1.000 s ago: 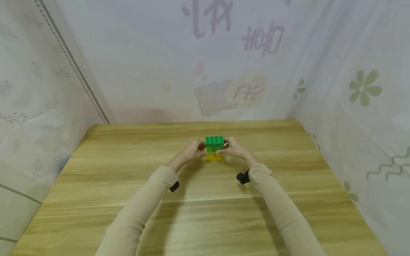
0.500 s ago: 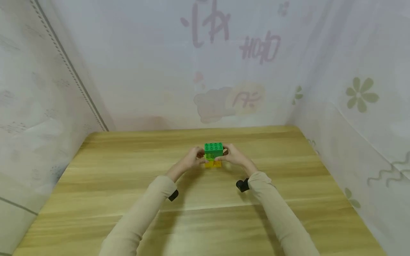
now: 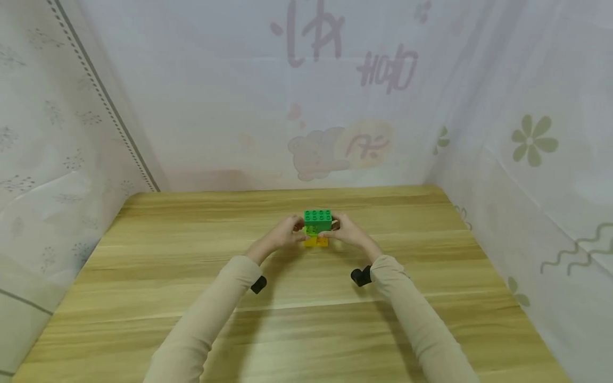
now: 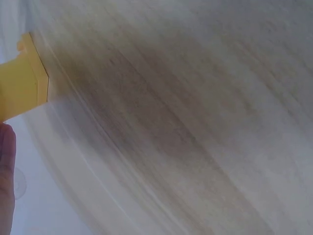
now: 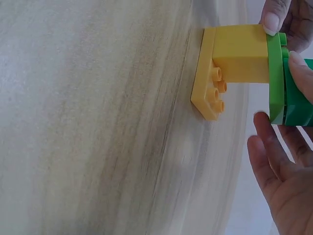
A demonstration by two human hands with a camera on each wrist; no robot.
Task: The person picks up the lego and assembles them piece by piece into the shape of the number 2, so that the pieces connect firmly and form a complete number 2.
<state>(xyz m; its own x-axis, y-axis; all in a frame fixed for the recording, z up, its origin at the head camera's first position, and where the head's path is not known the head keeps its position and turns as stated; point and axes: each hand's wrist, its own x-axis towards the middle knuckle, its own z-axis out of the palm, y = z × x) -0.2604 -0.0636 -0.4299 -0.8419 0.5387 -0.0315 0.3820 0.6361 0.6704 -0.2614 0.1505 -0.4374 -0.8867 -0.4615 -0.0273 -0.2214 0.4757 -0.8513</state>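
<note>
A stack of toy building bricks stands between the two hands in the head view. A thin yellow plate point(image 5: 203, 73) forms its base, with a yellow brick point(image 5: 244, 54) on one end. Above that lies a thin light green plate point(image 5: 276, 81), topped by a dark green brick point(image 3: 318, 219) set toward the right. The left hand point(image 3: 287, 232) pinches the light green plate at its left end, thumb tip on its edge. The right hand point(image 3: 349, 231) grips the dark green brick between thumb and fingers. Only a finger of the left hand point(image 4: 6, 181) shows in the left wrist view.
A wood-grain table point(image 3: 306, 319) lies under the hands. Pale patterned curtains point(image 3: 215, 106) enclose its back and sides. Black wrist cameras point(image 3: 361, 276) hang below both cuffs.
The head view shifts slightly. Both hands keep their hold on the stack, and the bricks stay in the same arrangement.
</note>
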